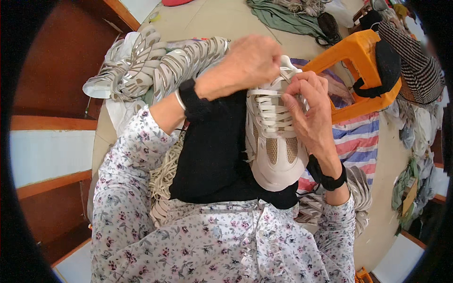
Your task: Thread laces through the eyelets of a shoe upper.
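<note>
A cream-white sneaker (279, 165) with beige mesh panels and flat white laces (273, 113) lies on the black cloth (212, 151) over my lap, its toe toward me. My left hand (252, 61) is closed above the far, ankle end of the shoe, at the left of its opening. What its fingers pinch is hidden, and the hand is slightly blurred. With thumb and bent fingers, my right hand (309, 104) grips the shoe's right side by the upper lace rows. Lacing runs crosswise down the front in several rows.
Stacked beige-and-white shoe uppers (184, 63) lie at the far left. A bundle of cream laces (165, 174) hangs by my left side. An orange plastic stool (347, 52) with a black item stands at the right, beside a striped sheet (361, 141). Green cloth (283, 19) lies farther off.
</note>
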`<state>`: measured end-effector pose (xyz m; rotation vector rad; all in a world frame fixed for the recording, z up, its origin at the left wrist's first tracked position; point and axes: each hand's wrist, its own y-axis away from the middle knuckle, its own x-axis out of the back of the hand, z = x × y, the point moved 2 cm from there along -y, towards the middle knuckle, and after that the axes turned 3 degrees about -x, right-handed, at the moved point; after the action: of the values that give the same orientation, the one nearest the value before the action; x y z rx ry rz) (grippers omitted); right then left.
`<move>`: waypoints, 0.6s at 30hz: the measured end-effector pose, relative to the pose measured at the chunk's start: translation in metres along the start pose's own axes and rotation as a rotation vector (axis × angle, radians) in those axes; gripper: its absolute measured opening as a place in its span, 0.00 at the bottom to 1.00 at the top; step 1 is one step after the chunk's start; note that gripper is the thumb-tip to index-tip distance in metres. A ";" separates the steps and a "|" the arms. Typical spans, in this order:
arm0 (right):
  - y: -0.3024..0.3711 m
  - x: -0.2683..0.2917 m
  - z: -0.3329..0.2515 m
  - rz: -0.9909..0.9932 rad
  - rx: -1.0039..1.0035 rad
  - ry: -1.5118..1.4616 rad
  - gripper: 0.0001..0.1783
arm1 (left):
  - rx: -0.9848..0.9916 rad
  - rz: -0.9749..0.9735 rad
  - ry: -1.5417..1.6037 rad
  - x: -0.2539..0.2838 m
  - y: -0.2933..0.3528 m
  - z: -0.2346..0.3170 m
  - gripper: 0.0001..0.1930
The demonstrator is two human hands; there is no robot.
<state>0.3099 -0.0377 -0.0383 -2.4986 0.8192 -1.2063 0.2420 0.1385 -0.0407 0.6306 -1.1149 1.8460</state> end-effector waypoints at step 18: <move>-0.034 0.042 0.022 -0.521 -0.458 -0.691 0.15 | 0.523 0.184 -0.313 0.114 0.158 -0.131 0.09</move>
<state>0.3612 -0.0355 -0.0100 -3.3043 0.2783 -0.1661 0.0501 0.2654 -0.0856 1.1811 -0.9009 2.2769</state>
